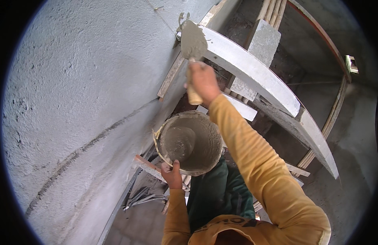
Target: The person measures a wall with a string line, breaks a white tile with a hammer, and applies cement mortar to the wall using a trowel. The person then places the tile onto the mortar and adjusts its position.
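My right hand [203,79] is closed round the wooden handle of a trowel [194,43], its blade coated in wet grey mortar. The blade lies where the wall [91,81] meets the upper end of a pale curved slab [250,67]. Dark mortar smears show on the wall just beyond the tip. Below, my left hand [172,174] grips the near rim of a bucket [218,141], thumb over the edge. Wet mortar [178,141] sits inside the bucket, with a rounded hollow in it. A pale yellow handle [155,141] hangs at the bucket's left side.
Wooden poles [274,12] and a grey board [264,41] run beneath the curved slab. A second curved piece [317,136] continues at right. Short planks [171,77] lean by the wall. Thin scrap strips [144,198] lie on the floor [136,224] at lower left.
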### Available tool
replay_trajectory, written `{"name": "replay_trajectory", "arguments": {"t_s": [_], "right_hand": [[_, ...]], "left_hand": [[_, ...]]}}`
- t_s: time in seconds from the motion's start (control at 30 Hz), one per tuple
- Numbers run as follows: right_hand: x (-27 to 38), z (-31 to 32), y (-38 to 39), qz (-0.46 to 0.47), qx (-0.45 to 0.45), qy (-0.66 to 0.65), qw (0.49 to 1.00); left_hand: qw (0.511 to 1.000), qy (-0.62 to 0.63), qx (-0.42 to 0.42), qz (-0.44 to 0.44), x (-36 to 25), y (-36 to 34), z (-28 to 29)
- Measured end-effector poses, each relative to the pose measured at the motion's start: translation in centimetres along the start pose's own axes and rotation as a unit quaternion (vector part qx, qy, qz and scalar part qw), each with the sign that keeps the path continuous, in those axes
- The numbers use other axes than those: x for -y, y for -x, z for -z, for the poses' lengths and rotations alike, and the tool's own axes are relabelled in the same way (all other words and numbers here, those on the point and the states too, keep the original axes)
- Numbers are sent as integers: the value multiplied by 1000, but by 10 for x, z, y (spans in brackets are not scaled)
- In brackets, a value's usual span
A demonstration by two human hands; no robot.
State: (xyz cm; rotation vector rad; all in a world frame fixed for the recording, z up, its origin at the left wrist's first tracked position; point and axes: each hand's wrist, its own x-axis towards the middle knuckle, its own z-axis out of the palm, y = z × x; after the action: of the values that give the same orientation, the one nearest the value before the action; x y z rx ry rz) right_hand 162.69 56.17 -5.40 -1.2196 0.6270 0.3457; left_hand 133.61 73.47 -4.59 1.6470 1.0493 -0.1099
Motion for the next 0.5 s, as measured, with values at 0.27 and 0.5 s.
{"name": "replay_trajectory", "arguments": {"t_s": [0.27,0.5], "right_hand": [[-15,-25,-1,48,-21,22,998],[12,43,24,-3,16,104,994]], "left_hand": [[1000,-7,-3,-14,2,-3,-1],[996,-36,12,-77,-18,-25,-15]]}}
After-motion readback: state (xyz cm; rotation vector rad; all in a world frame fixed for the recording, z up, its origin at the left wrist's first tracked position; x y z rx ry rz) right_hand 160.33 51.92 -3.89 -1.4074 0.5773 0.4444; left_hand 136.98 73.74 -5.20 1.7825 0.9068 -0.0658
